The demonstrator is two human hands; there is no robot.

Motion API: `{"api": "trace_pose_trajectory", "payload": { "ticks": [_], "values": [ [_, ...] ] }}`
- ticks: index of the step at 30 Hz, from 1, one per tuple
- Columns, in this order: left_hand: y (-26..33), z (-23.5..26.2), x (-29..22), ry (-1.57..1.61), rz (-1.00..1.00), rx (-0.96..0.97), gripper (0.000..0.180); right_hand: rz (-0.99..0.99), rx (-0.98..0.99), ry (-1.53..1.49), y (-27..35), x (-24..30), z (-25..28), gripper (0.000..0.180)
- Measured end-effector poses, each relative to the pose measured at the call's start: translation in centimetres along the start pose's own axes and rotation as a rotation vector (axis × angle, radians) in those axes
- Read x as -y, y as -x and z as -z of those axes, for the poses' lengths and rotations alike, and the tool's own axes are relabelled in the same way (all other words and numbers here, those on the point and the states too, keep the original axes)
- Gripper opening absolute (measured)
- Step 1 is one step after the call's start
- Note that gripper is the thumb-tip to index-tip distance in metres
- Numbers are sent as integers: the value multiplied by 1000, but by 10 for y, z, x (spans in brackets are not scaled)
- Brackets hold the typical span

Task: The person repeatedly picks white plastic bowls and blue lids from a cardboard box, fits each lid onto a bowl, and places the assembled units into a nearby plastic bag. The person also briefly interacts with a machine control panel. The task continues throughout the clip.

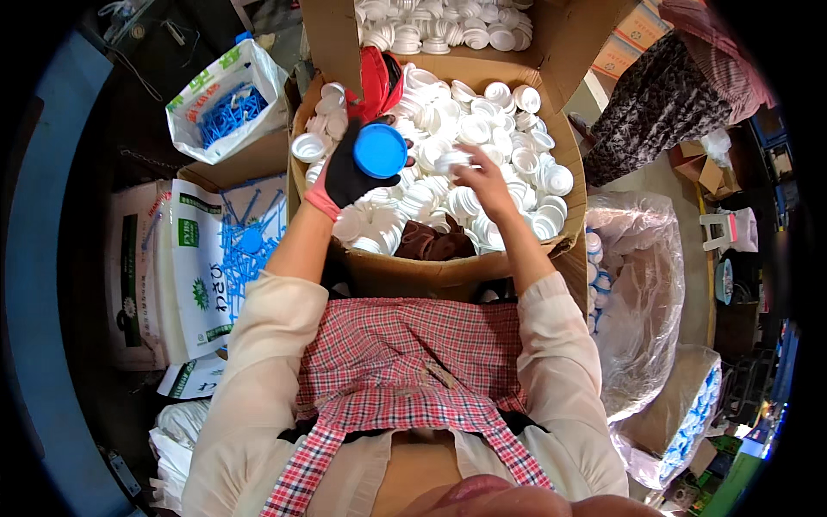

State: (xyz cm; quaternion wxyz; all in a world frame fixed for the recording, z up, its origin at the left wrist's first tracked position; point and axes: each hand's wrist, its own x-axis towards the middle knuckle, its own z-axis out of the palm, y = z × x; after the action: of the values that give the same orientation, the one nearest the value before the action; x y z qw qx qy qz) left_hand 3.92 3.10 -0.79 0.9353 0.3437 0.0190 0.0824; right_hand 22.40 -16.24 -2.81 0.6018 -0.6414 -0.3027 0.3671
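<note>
My left hand (345,172), in a black glove with a pink cuff, grips a round blue plastic cap (380,151), its flat face turned up. Just to the right, my bare right hand (485,183) pinches a white plastic cap (451,162) at its fingertips; motion blurs that cap. Both hands hover over a cardboard box (413,274) heaped with loose white plastic caps (525,161). A red pouch-like item (376,84) lies on the heap beyond the left hand. Brown crumpled material (435,242) rests at the box's near side.
Left of the box, a white bag (185,129) holds blue plastic parts, with more blue long-stemmed parts (245,241) below it. Another box of white caps (448,24) adjoins at the far side. Clear plastic bags (642,302) stand to the right. Another person (659,99) is at the upper right.
</note>
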Motion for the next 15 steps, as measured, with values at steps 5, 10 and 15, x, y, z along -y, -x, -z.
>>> {"api": "trace_pose_trajectory", "payload": {
  "ticks": [5, 10, 15],
  "values": [
    [-6, -50, 24, 462, -49, 117, 72, 31, 116, -659, 38, 42, -3, 56],
    [-13, -81, 36, 427, -33, 132, 75, 47, 242, -747, 60, 52, 6, 64],
    [-18, -83, 33, 232, -1, 141, 75, 354, 152, -211, 71, 67, 39, 62]
  ]
}}
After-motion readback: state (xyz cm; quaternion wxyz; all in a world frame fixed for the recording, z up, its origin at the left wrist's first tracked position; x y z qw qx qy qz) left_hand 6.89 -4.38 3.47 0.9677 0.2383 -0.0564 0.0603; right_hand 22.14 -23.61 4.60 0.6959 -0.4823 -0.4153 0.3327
